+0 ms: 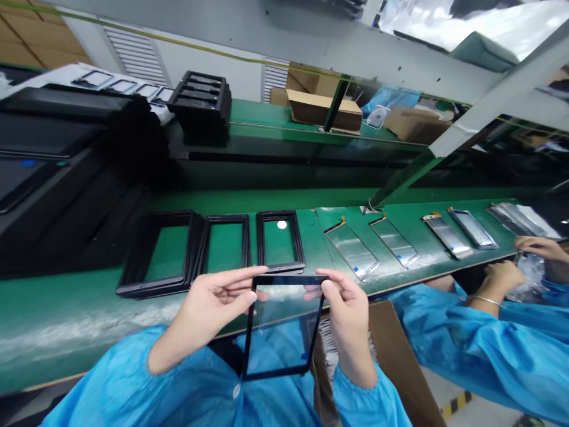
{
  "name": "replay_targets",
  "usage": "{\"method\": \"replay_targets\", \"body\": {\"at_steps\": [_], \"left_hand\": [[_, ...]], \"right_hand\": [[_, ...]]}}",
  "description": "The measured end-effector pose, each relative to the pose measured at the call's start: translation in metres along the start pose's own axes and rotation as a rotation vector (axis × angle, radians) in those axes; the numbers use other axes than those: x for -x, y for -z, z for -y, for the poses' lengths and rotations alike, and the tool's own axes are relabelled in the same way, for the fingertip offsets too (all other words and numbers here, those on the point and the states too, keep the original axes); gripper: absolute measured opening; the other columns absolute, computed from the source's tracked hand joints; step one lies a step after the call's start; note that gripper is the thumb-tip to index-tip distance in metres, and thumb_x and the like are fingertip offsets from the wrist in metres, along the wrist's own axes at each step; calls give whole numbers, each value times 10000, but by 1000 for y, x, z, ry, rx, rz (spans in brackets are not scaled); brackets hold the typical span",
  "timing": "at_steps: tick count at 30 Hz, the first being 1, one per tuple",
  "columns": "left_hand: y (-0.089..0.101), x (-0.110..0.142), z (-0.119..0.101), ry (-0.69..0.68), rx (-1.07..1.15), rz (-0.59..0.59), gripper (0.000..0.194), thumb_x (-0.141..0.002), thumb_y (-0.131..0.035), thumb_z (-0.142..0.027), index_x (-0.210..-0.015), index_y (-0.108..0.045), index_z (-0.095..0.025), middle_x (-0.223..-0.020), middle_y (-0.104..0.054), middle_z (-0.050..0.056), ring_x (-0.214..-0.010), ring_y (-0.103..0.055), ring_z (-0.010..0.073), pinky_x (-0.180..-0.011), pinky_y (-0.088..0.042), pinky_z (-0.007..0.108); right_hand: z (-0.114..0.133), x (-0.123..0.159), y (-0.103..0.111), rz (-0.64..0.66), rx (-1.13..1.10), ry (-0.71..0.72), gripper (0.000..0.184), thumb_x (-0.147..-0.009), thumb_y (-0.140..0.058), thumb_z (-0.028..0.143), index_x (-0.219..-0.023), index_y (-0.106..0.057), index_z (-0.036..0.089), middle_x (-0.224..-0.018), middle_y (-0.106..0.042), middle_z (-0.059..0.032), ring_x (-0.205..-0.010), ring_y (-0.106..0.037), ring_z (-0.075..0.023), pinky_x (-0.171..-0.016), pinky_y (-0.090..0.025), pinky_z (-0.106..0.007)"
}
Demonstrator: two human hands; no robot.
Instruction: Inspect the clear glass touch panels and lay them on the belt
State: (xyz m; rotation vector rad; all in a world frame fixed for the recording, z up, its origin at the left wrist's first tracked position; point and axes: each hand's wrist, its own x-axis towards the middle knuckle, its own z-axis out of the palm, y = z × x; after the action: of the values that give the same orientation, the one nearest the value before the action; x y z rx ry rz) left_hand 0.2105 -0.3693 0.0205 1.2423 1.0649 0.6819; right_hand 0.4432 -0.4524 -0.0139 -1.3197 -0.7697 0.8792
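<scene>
Between my two hands I hold a black-bordered clear touch panel [284,329] just off the bench's front edge. My left hand [222,302] pinches its upper left corner, thumb on the near face. At the upper right corner, my right hand [344,308] grips it with thumb and fingers. A blue mark shows near the panel's lower right. Right behind it on the bench lies a small stack of black frames [280,267] with a white round spot in view. Further left are two more stacks of black frames [226,219] [155,287].
Loose clear panels with flex tails [353,252] lie to the right on the green bench [44,326]. Tall piles of black trays [57,136] rise at the left. A co-worker's hands [502,279] handle clear plastic at far right. A slanted post [462,136] meets the bench.
</scene>
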Motion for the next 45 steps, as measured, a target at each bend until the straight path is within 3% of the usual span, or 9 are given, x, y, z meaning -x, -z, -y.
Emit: {"method": "replay_targets", "body": {"at_steps": [7, 13, 17, 20, 25, 34, 39, 43, 45], "left_hand": [[6, 1, 14, -17, -61, -23, 460, -837, -839, -466, -1226, -831, -222, -857, -853, 77, -801, -826, 240, -819, -676, 279], [2, -10, 0, -429, -527, 218, 470, -910, -763, -383, -1378, -749, -342, -1511, -664, 40, -1355, -667, 316, -1071, -589, 366], [-1, -14, -6, -318, -578, 434, 566, -986, -648, -310, -1548, -588, -352, -1094, -850, 6, -885, -822, 231, -802, -634, 285], [2, -11, -1, -137, -306, 288, 461, -1005, -640, -397, -1451, -632, -279, -1040, -848, 39, -748, -802, 197, -644, -607, 240], [1, -2, 10, 11, 44, -36, 533, -930, -749, -471, -1353, -584, -191, -1054, -832, 133, -715, -792, 221, -524, -576, 247], [4, -3, 39, -19, 121, -67, 588, -906, -796, -484, -1346, -535, -194, -1022, -828, 139, -672, -798, 260, -467, -598, 281], [8, -2, 41, -30, 100, -103, 562, -933, -763, -492, -1354, -526, -204, -1039, -821, 127, -661, -791, 254, -455, -590, 282], [9, -7, 36, -272, -157, -188, 502, -986, -695, -409, -1428, -542, -226, -1380, -720, 163, -1053, -796, 298, -803, -681, 389], [8, -12, 29, -510, -422, -243, 509, -983, -691, -321, -1475, -570, -262, -1552, -612, 123, -1378, -636, 324, -1158, -530, 498]], "right_hand": [[4, 9, -9, -55, -10, 20, 237, -948, -757, 420, -987, -815, 194, -702, -826, -58, -600, -810, -233, -613, -662, -301], [7, 7, -25, 97, -58, -43, 249, -862, -855, 429, -965, -818, 205, -706, -830, -47, -607, -816, -231, -610, -670, -277], [4, -1, -14, 316, -119, -222, 406, -817, -884, 530, -1053, -830, 204, -822, -856, -76, -748, -844, -268, -741, -691, -341], [-4, -8, 18, 318, -62, -306, 430, -897, -793, 597, -1009, -853, 186, -918, -861, -125, -843, -847, -284, -811, -684, -368], [-23, -6, 41, 66, -76, -314, 485, -833, -819, 666, -836, -816, 181, -721, -825, -117, -593, -798, -284, -593, -667, -364], [-20, 5, 14, -117, -35, -143, 500, -885, -760, 668, -711, -736, 200, -604, -784, -82, -476, -744, -242, -481, -613, -304], [-19, 9, 16, -79, -93, -136, 464, -928, -722, 617, -1023, -803, 171, -710, -823, -88, -550, -784, -241, -513, -627, -299], [-10, 16, 11, -92, -5, -91, 370, -880, -810, 475, -1115, -771, 192, -735, -834, -68, -651, -825, -266, -596, -666, -321], [-5, 20, 6, -91, 59, -83, 321, -892, -797, 457, -1076, -774, 196, -685, -820, -62, -689, -836, -290, -616, -676, -334]]}}
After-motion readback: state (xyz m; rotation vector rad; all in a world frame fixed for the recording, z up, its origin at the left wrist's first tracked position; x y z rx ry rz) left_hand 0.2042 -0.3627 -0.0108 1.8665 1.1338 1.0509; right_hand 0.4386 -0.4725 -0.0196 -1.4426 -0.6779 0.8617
